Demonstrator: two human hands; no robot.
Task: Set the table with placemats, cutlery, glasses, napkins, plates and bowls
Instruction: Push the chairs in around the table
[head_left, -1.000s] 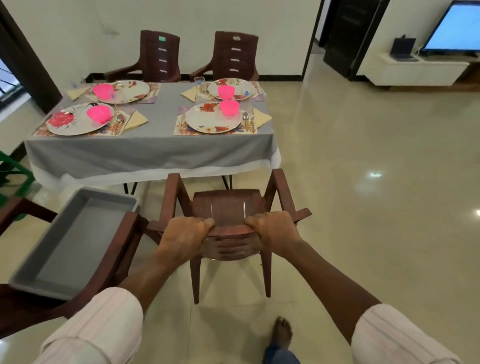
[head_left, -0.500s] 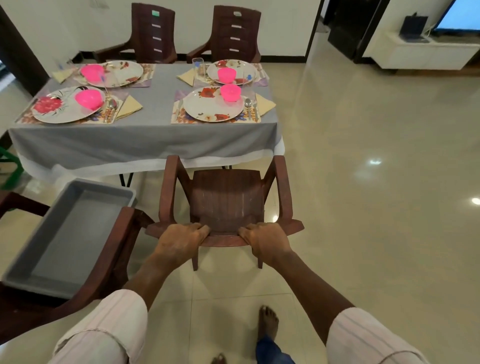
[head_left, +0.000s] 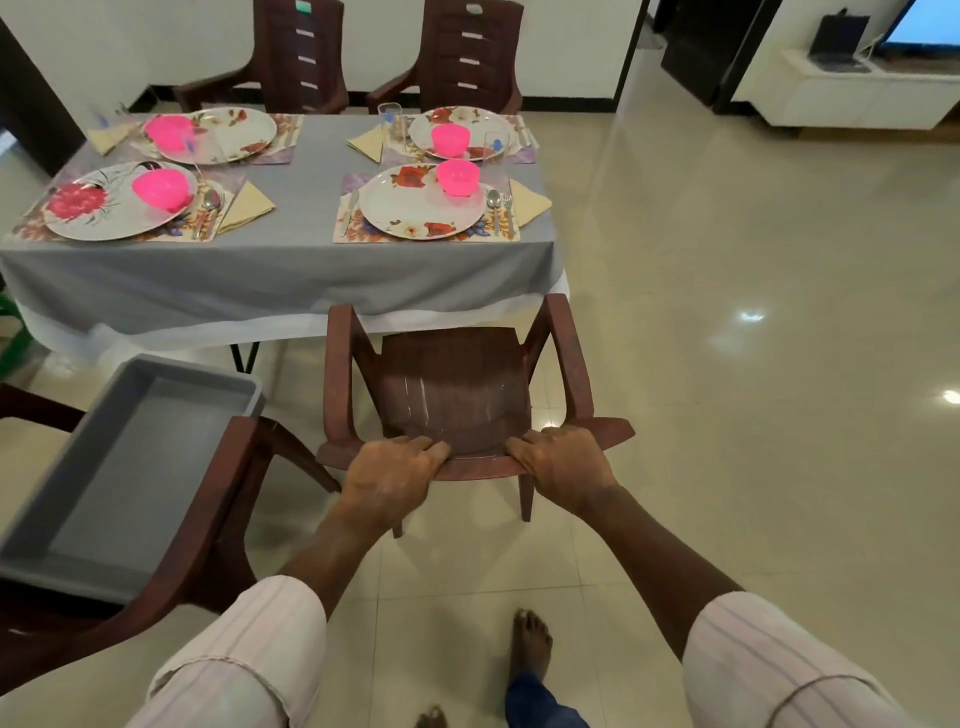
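Observation:
A brown plastic chair (head_left: 452, 384) stands at the near right side of the table (head_left: 291, 270), its front edge under the grey cloth's overhang. My left hand (head_left: 392, 475) and my right hand (head_left: 563, 462) both grip the top of its backrest. On the table lie several place settings, each with a floral placemat (head_left: 363, 228), a flowered plate (head_left: 415, 205), a pink bowl (head_left: 457, 176), cutlery (head_left: 500, 208), a folded yellow napkin (head_left: 527, 200) and a clear glass (head_left: 390, 122).
A second brown chair (head_left: 208, 519) at my left carries an empty grey tub (head_left: 130, 467). Two more chairs (head_left: 467, 57) stand behind the table. Shiny tiled floor spreads to the right; a white TV unit (head_left: 857, 98) is far right. My bare foot (head_left: 530, 644) is below.
With both hands on its backrest, the chair has slid forward toward the table, and I have stepped closer. The backrest now looks lower and less tilted toward me.

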